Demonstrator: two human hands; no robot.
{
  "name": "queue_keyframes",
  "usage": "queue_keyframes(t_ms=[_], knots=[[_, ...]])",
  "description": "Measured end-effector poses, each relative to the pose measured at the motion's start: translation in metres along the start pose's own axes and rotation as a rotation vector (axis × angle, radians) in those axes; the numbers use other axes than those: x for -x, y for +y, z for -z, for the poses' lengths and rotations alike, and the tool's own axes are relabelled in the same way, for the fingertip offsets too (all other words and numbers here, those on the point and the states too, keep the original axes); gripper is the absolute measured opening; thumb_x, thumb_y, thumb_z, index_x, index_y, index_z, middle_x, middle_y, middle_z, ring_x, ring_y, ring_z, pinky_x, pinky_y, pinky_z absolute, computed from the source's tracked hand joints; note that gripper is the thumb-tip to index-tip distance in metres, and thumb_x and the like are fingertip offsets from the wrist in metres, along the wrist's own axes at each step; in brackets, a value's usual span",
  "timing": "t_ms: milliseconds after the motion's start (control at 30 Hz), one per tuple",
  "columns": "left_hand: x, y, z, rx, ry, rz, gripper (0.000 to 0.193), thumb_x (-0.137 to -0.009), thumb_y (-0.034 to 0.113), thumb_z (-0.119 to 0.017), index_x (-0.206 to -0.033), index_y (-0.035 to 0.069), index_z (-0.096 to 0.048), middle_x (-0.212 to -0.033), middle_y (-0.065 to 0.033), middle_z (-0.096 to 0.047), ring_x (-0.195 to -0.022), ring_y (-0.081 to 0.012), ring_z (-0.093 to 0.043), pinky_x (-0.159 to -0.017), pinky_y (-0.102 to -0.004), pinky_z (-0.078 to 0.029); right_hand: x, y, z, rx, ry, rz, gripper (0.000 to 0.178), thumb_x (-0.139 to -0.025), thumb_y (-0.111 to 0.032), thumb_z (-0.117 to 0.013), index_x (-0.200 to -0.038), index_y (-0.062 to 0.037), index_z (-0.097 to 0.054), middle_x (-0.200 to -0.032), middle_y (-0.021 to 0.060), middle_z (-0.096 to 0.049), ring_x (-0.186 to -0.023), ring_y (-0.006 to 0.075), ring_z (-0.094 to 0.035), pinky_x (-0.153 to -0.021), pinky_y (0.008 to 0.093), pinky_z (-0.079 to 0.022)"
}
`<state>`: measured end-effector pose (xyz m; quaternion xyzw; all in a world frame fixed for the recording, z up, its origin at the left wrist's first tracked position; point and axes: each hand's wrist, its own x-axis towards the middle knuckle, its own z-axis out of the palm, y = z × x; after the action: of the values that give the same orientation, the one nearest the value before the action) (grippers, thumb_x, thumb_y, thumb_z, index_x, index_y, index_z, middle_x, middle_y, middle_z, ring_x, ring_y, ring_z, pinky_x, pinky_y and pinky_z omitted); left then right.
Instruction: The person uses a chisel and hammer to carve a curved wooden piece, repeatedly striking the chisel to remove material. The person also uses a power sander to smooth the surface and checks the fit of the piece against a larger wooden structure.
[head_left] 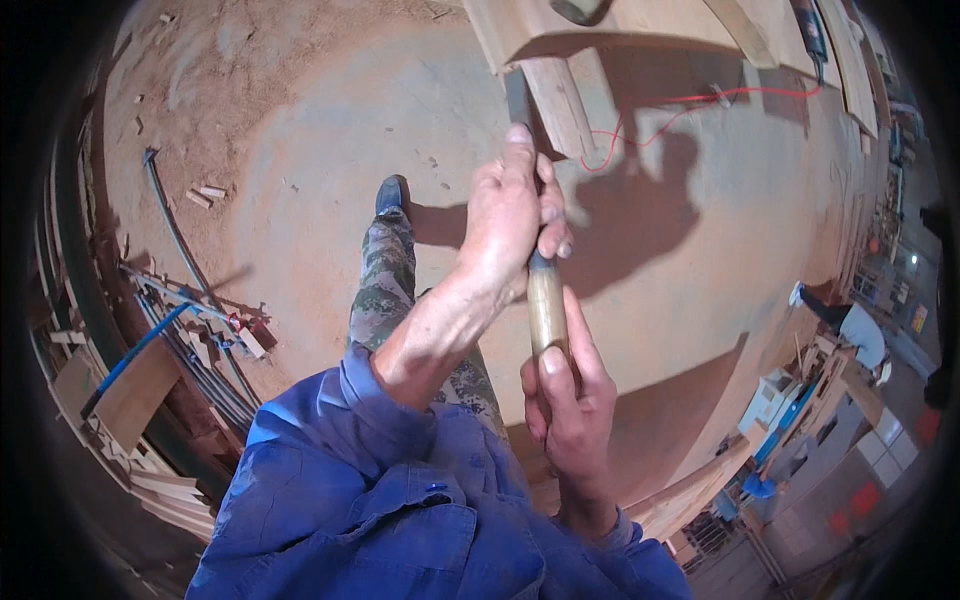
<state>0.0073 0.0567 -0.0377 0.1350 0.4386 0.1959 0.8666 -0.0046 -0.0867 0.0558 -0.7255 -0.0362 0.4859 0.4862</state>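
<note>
Both my hands are closed on a long chisel (pixel 547 312) with a pale wooden handle and a dark flat blade. My left hand (pixel 505 208) wraps round the blade, its thumb stretched along the metal toward the tip. Lower down, my right hand (pixel 578 400) grips the handle, its thumb lying on top. The blade's far end lies at the edge of a wooden board (pixel 640 22), beside a square wooden piece (pixel 558 105) that juts toward me. Whether the tip touches the wood I cannot tell.
A rounded wooden tool end (pixel 580 8) rests on the board. A red cable (pixel 690 98) runs below it at the right. Metal pipes (pixel 205 370) and wood offcuts (pixel 206 195) lie on the left. Timber is stacked at the lower right, and a person (pixel 860 335) is at the far right.
</note>
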Motion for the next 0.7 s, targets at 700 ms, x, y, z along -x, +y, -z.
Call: queue_keyframes(t_ms=[700], knots=[[-0.017, 0.001, 0.002, -0.065, -0.022, -0.069, 0.043, -0.105, 0.046, -0.035, -0.086, 0.009, -0.045, -0.052, 0.0023, -0.036, -0.034, -0.0103, -0.034, -0.037, -0.0277, -0.04, -0.021, 0.014, 0.008, -0.03, -0.052, 0.017, 0.055, -0.101, -0.017, -0.046, -0.151, -0.0016, -0.028, -0.067, -0.0016, -0.047, -0.047, 0.0011, -0.037, -0.04, 0.0169, -0.03]])
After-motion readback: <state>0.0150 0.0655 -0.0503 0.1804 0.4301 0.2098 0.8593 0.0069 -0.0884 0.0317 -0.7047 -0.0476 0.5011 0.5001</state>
